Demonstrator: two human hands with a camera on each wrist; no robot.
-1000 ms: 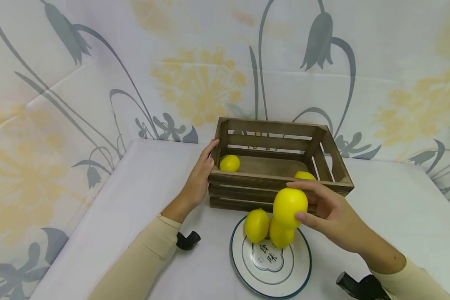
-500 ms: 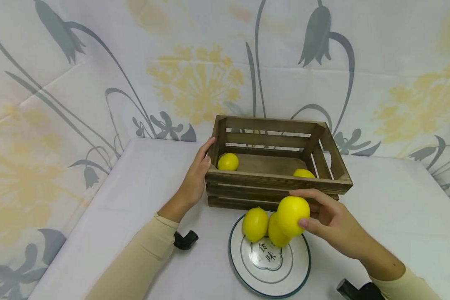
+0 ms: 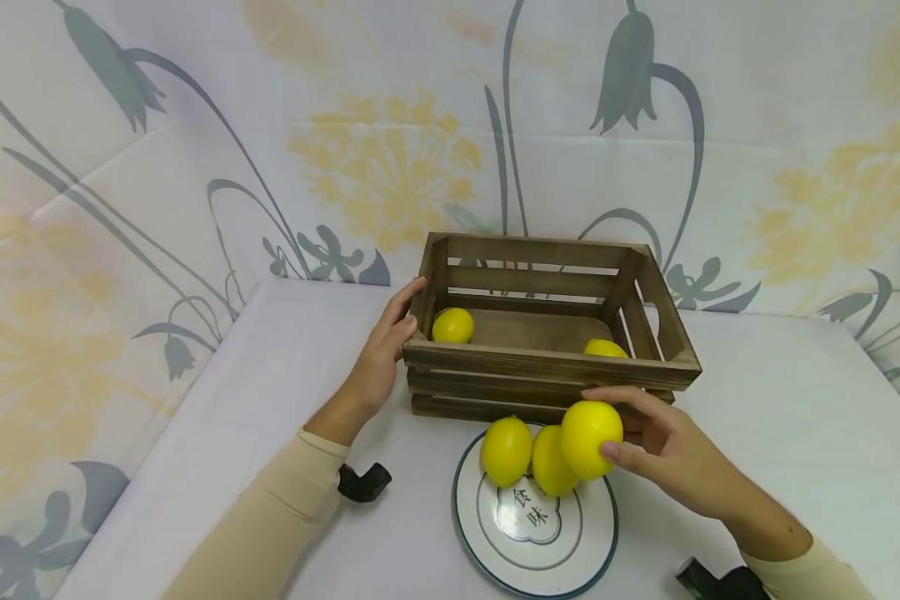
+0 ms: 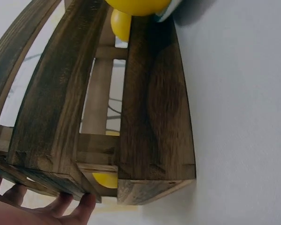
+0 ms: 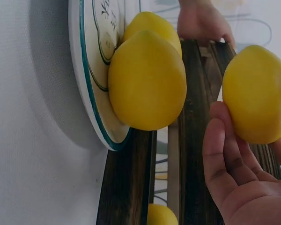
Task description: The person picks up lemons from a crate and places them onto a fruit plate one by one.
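My right hand (image 3: 663, 446) pinches a yellow lemon (image 3: 592, 440) between thumb and fingertips, above the right rim of a white plate (image 3: 532, 575) with a blue edge. Two more lemons lie on the plate: one on the left (image 3: 506, 452), another (image 3: 552, 462) partly behind the held one. In the right wrist view the held lemon (image 5: 255, 93) is apart from the plate's lemons. My left hand (image 3: 375, 358) rests against the left end of a brown slatted wooden crate (image 3: 540, 360); in the left wrist view its fingertips (image 4: 86, 206) touch the end slats.
Inside the crate, a lemon (image 3: 453, 326) sits at the left and another (image 3: 606, 348) at the right, half hidden by the front slat. The plate stands close before the crate on a white tabletop (image 3: 787, 400). A flowered cloth (image 3: 397, 150) hangs behind.
My right hand has lowered the held lemon and shifted it slightly right, uncovering more of the lemon behind it. The left hand stays at the crate's end.
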